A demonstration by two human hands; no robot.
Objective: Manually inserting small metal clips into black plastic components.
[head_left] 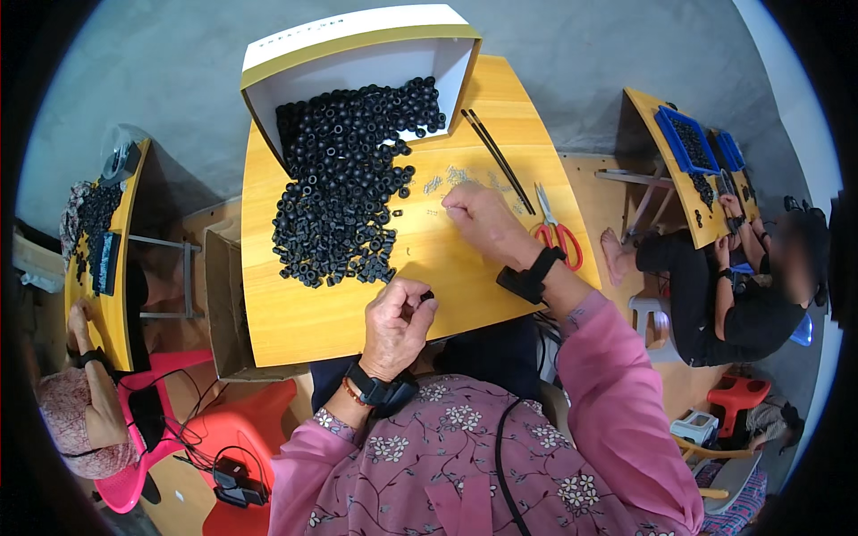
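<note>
My left hand [396, 329] is closed near the front edge of the table, with a small black round part [426, 296] showing between thumb and fingers. Farther out, my right hand [487, 223] is over the table with its fingertips pinched together; what they hold, if anything, is too small to see. Just beyond those fingertips lie small, thin silvery pieces [458, 175]. To the left, a heap of black round parts with holes [340, 205] spills from a white box [357, 71] lying on its side.
Red-handled scissors [559, 239] and two dark thin sticks [500, 163] lie right of the silvery pieces on the yellow table [304, 326]. A cardboard box [223, 304] stands at its left. People sit at side tables; blue trays [686, 138] are on the right one.
</note>
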